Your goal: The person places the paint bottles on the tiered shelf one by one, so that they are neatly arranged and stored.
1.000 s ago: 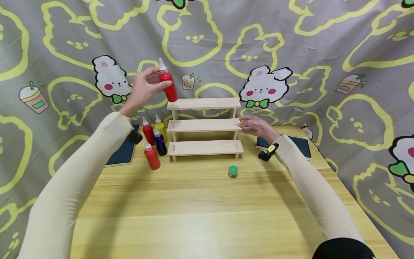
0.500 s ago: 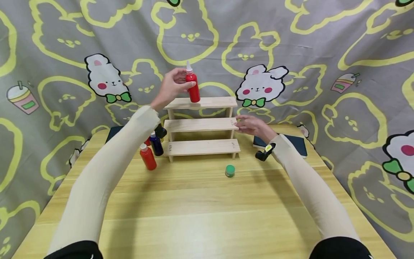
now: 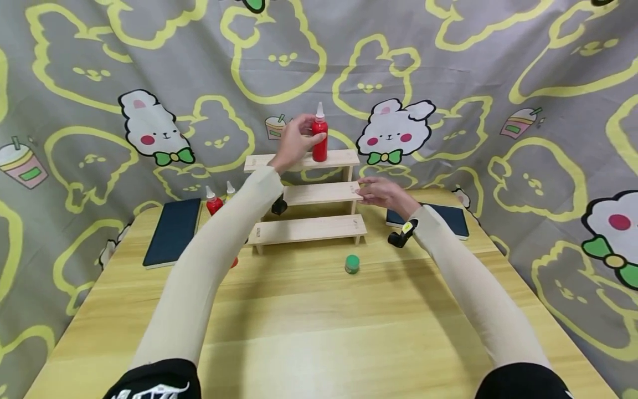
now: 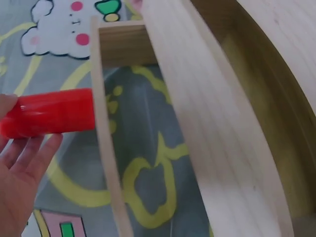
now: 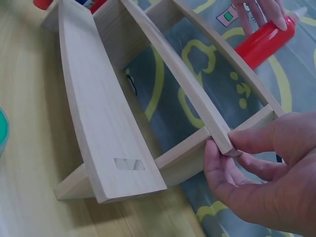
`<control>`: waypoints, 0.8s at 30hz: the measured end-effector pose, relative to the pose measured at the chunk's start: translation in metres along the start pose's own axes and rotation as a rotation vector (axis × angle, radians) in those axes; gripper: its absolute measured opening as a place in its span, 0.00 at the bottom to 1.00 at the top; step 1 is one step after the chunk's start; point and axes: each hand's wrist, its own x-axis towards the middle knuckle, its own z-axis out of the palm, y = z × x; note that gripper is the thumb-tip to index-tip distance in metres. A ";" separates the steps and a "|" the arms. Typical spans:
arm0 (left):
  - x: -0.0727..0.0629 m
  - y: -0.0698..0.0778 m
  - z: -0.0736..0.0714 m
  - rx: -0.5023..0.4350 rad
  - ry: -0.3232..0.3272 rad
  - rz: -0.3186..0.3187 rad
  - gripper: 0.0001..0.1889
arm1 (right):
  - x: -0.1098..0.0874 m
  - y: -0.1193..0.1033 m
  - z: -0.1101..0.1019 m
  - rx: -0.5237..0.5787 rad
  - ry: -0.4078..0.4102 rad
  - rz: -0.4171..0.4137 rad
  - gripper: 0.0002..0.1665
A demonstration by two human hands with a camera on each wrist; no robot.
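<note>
My left hand (image 3: 297, 141) grips a red squeeze bottle (image 3: 320, 145) with a white pointed nozzle. It is upright at the top tier of a three-tier wooden display shelf (image 3: 309, 228), right of that tier's middle. In the left wrist view, the bottle's base (image 4: 79, 109) meets the top board's edge. My right hand (image 3: 384, 193) pinches the right end of the middle board. The right wrist view has its thumb above the board (image 5: 185, 81) and fingers beneath. My left forearm covers part of the shelf's left side.
Another red bottle (image 3: 214, 205) and a yellow bottle's nozzle (image 3: 230, 190) show behind my left forearm. A small green-lidded jar (image 3: 351, 264) stands before the shelf. Dark notebooks lie on both sides, one left (image 3: 171, 231) and one right (image 3: 451, 220). A patterned curtain (image 3: 199, 72) hangs behind.
The left hand has carried the red bottle rightward from beyond the shelf's left end and lowered it to the top tier. The right hand has kept its place on the middle board.
</note>
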 end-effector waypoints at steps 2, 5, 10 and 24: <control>0.000 -0.004 0.002 0.012 0.014 -0.007 0.25 | 0.001 -0.001 0.003 -0.007 -0.020 -0.004 0.38; -0.001 -0.006 0.004 -0.002 0.033 -0.016 0.25 | 0.003 -0.001 0.004 0.003 -0.043 -0.003 0.39; 0.001 -0.003 0.013 -0.010 0.011 -0.006 0.27 | 0.002 -0.001 -0.003 -0.008 -0.033 -0.006 0.38; 0.007 0.002 0.022 -0.008 -0.024 -0.002 0.26 | 0.002 0.000 -0.003 -0.001 -0.028 -0.004 0.37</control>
